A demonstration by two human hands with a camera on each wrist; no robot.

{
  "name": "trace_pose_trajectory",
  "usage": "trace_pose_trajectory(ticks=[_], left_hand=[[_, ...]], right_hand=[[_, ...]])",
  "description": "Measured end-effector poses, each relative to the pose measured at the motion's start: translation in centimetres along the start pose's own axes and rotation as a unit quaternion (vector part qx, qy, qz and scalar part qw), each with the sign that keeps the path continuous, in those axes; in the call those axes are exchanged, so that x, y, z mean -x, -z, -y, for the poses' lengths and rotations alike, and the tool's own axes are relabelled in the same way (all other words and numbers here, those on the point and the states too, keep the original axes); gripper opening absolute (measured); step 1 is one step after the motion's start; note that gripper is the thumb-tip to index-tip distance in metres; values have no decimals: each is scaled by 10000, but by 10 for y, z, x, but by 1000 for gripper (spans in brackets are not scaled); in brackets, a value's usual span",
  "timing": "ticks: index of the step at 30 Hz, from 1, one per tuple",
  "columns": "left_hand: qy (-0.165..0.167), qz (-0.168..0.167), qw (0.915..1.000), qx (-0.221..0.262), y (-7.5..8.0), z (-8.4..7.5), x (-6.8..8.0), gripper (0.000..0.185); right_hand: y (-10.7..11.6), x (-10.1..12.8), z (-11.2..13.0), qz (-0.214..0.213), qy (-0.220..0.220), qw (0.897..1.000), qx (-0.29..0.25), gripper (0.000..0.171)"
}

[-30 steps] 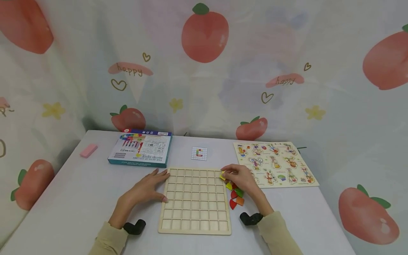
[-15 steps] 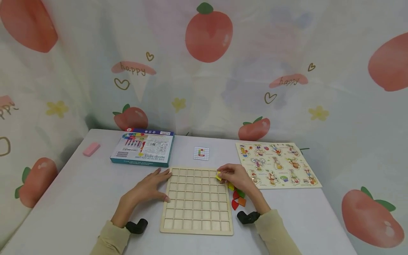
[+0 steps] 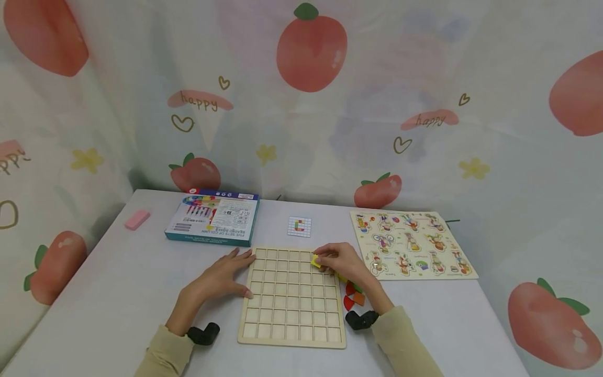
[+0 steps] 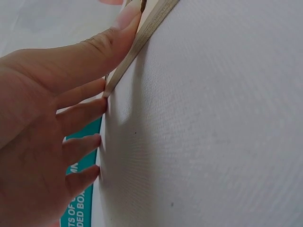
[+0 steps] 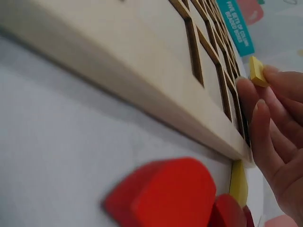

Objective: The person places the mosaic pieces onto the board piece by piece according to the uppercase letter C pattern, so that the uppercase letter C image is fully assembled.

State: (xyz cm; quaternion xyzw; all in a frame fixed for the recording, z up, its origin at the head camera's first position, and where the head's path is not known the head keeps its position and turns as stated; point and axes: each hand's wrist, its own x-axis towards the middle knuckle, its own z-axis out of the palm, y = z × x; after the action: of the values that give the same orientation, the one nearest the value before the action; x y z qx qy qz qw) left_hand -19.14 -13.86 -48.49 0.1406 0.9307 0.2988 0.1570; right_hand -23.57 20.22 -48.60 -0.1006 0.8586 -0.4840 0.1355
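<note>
Since a second ago the right hand [image 3: 343, 260], pinching a small yellow wooden tile [image 3: 315, 260], moved over the pale wooden grid board [image 3: 292, 298]'s far-right cells; lower it square while the flat, straight-fingered left hand [image 3: 221, 277] steadies the board's left edge.

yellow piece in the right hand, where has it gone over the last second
The right hand has carried the yellow piece leftward, from past the wooden grid board's right edge to over its top-right cells, pinching it all the while. The left hand stays flat against the board's left edge; the loose coloured pieces lie unmoved.

Head looks down; wrists skim close — all share the wooden grid board [image 3: 292, 296]
</note>
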Motion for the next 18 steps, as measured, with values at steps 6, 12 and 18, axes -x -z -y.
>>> trace_pose_trajectory(ticks=[6,12,18], left_hand=[[0,0,10000,25,1,0,1,98],[8,2,10000,34,1,-1,1,98],[-11,-1,10000,24,1,0,0,98]], right_hand=[[-5,-2,7,12,87,9996,287,19],[-10,-5,14,159,185,9980,587,15],[-14,-7,20,289,344,9961,763,12]])
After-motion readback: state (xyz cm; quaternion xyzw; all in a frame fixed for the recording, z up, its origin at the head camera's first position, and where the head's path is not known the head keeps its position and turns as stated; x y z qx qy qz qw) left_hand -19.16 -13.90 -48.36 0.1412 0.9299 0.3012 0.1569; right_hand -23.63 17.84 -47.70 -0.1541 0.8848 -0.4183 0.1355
